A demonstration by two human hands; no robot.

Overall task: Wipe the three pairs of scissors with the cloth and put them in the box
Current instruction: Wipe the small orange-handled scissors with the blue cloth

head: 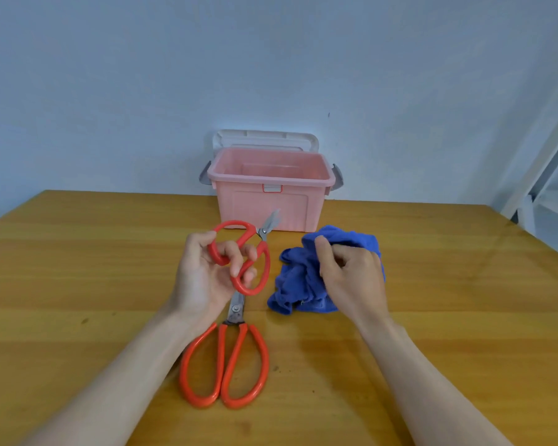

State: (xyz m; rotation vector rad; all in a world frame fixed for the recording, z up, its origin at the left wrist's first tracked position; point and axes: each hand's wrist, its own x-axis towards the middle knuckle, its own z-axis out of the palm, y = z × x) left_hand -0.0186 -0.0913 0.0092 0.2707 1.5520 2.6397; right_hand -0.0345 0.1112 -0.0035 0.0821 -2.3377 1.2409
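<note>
Mid-frame, left hand fingers curl through small scissors; right hand pinches cloth; box behind.

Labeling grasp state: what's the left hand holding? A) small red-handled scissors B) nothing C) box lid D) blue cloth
A: the left hand grips the small red-handled scissors by the handle loops, above the table; the right hand is on the blue cloth.
</note>
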